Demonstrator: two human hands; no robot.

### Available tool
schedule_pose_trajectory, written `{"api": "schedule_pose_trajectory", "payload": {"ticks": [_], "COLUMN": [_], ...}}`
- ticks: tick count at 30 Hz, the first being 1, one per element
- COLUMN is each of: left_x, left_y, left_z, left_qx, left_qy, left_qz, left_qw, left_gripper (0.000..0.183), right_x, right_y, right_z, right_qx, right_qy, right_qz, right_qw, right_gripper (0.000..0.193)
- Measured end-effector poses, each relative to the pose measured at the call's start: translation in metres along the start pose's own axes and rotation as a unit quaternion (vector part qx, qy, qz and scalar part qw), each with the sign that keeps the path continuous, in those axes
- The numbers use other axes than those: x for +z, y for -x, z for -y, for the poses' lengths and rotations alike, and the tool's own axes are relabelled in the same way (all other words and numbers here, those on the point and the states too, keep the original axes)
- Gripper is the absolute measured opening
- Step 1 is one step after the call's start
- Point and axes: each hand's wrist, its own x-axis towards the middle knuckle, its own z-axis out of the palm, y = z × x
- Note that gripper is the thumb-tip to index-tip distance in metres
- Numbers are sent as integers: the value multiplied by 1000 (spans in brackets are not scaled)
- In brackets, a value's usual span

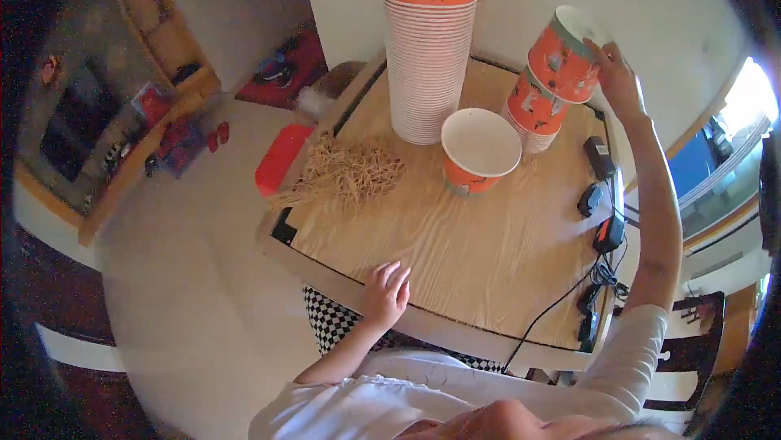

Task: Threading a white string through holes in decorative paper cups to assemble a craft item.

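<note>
My right hand (622, 82) reaches to the far right of the table and grips an orange paper bucket (561, 62) by the edge of its upturned base. That bucket sits upside down on a short stack of like buckets (533, 111), which leans a little. Left of the stack, a single orange paper bucket (482, 143) stands upright, its white inside showing. My left hand (386, 294) rests at the table's near edge with its fingers stretched out, holding nothing.
A tall stack of upside-down buckets (429, 66) stands at the back. Straw (350, 172) lies on the wooden table (455, 253) at left, beside a red object (281, 159). Black adapters (608, 235) and cables line the right edge. A chair (691, 350) stands at right.
</note>
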Motion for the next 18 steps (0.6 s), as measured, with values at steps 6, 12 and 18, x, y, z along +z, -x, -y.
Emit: {"api": "schedule_pose_trajectory", "payload": {"ticks": [6,12,18], "left_x": [2,2,-2], "left_y": [0,2,-3], "left_z": [1,3,-2], "left_qx": [-2,-13,4], "left_qy": [8,3,-7], "left_qz": [-4,0,7], "left_qw": [1000,1000,1000], "left_gripper": [33,32,32], "right_x": [45,61,77], "right_y": [-1,8,19], "right_z": [-19,-3,-8], "right_qx": [-54,10,13], "right_qy": [2,13,-22], "right_qz": [-5,86,103], "right_qw": [999,996,994], "right_gripper": [56,43,39]}}
